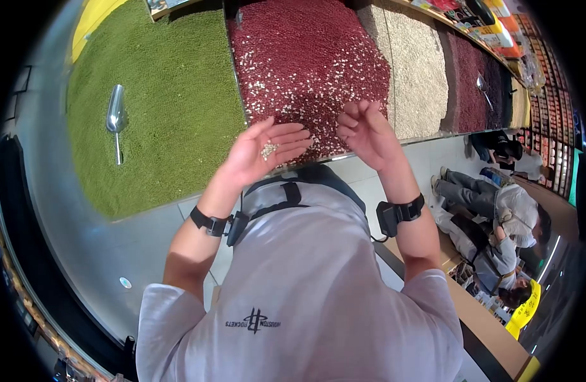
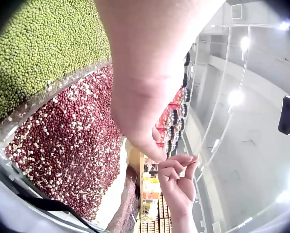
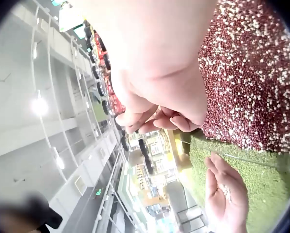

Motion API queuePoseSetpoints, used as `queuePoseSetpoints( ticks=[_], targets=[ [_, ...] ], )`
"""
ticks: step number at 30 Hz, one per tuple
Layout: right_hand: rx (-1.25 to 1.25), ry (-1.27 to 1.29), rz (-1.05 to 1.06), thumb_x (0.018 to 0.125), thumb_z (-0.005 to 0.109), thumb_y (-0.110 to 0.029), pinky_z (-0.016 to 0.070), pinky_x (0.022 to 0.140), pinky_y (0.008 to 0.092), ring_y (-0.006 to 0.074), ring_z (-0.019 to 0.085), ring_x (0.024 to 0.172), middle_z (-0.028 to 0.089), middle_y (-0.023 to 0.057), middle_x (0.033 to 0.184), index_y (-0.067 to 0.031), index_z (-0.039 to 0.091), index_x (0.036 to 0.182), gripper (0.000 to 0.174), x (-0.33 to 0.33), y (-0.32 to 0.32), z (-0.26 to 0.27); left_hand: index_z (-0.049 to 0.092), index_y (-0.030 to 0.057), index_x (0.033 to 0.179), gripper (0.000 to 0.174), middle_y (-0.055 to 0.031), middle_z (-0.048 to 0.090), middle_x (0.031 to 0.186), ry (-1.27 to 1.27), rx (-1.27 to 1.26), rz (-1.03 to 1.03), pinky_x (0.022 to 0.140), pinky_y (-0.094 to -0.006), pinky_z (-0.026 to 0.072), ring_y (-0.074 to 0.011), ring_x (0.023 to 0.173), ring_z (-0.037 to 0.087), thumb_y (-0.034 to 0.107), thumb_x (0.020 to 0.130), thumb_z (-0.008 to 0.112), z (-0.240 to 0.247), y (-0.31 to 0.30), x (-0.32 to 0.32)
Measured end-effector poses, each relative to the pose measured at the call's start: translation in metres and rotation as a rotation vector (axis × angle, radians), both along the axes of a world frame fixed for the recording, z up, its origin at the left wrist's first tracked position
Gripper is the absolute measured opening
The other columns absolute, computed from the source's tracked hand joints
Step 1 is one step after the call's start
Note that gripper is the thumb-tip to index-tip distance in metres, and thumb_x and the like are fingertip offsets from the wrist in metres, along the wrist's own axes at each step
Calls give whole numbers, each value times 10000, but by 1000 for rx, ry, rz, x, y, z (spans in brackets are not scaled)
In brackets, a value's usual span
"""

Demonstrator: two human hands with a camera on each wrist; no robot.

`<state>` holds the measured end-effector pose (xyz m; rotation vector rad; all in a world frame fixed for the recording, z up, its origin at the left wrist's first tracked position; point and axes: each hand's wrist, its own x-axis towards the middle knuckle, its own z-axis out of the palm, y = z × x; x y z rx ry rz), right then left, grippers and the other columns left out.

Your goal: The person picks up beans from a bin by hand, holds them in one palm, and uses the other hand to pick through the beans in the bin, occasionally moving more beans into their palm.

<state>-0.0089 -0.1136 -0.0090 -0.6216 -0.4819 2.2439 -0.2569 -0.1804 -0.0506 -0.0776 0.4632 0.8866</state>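
Palm up with straight fingers, my left hand [image 1: 260, 153] carries a small cluster of pale kernels [image 1: 270, 150] near the front edge of the red beans [image 1: 293, 38]. Pale kernels also lie scattered over those beans. My right hand [image 1: 373, 136] is raised to the right, its fingers curled and the thumb against the index finger; nothing shows between them. The left wrist view shows this right hand [image 2: 178, 187] from across, fingertips bent inward. In the right wrist view, the left palm [image 3: 227, 201] holds the kernels [image 3: 225, 192], while the near hand [image 3: 159, 87] partly hides its own fingers.
Green beans [image 1: 159, 95] fill the left section, with a metal scoop [image 1: 116, 114] on them. To the right are pale grains [image 1: 419, 70] and darker beans [image 1: 468, 76] with another scoop [image 1: 482, 84]. Packaged goods [image 1: 496, 32] stand at upper right. People [image 1: 490, 197] are beyond the bins.
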Motion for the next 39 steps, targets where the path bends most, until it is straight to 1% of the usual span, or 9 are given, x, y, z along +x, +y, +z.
queuePoseSetpoints(
  ticks=[2,4,6,9,11,12,14,20,39],
  targets=[
    [28,-85,9,939,623,-285,425,702,251,117,511,833,591,5,957,-78,669,961,213,0,9,2,439,-133,1305,548,-305,495,1327,42,23,4,1082,-446,408,-402,1273,472,324,1022,337,5,4,0],
    [576,-1094,-63,900,668,-200,467,735,252,108,596,830,681,32,931,-52,706,954,163,3,26,-1,438,-136,1306,549,-305,492,1329,55,7,16,1084,-443,410,-400,1271,474,323,1023,331,5,5,-1],
    [771,-1390,-128,865,697,-185,486,741,235,84,627,775,722,44,880,-37,728,937,168,20,43,-15,428,-137,1315,541,-304,499,1320,-17,-16,94,1092,-447,405,-404,1260,484,310,1023,338,-4,4,-8],
    [704,-1611,-38,849,699,-171,502,749,266,134,641,804,709,69,880,-61,725,943,146,48,58,-45,419,-138,1322,531,-312,486,1328,-25,-28,140,1089,-449,416,-409,1273,467,294,1022,347,-14,-4,-17],
    [1474,-1798,-46,835,700,-190,512,762,342,220,642,867,686,87,936,-76,715,966,174,62,57,-69,410,-139,1326,525,-321,461,1347,-38,-40,179,1069,-450,440,-410,1287,451,285,1021,353,-25,-10,-20],
    [1469,-1792,-43,835,700,-190,512,762,342,220,642,867,686,87,936,-76,715,966,174,61,51,-76,410,-139,1326,525,-321,461,1347,-34,-46,179,1069,-450,440,-410,1287,451,285,1021,353,-26,-12,-18],
    [1358,-1605,298,819,697,-201,518,768,385,285,621,895,652,104,919,-84,702,964,187,47,32,-85,408,-141,1324,515,-326,455,1351,45,-164,248,1062,-456,446,-416,1271,467,272,1020,360,-26,-17,-15],
    [1346,-1652,529,813,664,-169,532,813,393,272,620,961,635,78,951,-102,673,998,197,32,15,-124,419,-145,1311,512,-327,468,1338,11,-190,256,1025,-459,482,-418,1237,500,269,1012,381,-35,-29,-11],
    [1404,-1741,551,812,621,-157,529,798,413,288,610,940,614,100,928,-73,586,959,173,30,7,-149,457,-130,1288,485,-300,549,1262,-6,-139,213,978,-442,520,-391,1161,572,261,1015,368,-36,-37,-17]
  ],
)
